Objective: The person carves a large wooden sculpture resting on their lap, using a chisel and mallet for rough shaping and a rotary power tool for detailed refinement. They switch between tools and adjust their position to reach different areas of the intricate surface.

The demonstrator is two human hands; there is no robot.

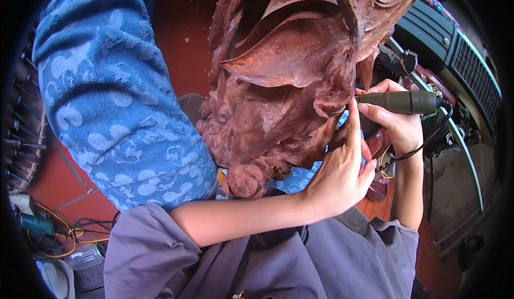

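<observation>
- At far left, a tangle of yellow and black cables (64, 232) lies on the red tiled floor (80, 200).
- A knee in blue patterned cloth (115, 95) fills the upper left.
- A large reddish-brown carved wooden sculpture (284, 79) stands at centre, resting against the knee.
- The left hand (340, 173) crosses over from the lower left, its grip loosely curled, index finger pressed up against the carving's right edge.
- The right hand (399, 125) has its grip closed around a dark green cylindrical rotary carving tool (404, 102), tip touching the wood.
- A black cord (428, 138) trails from the tool.
</observation>
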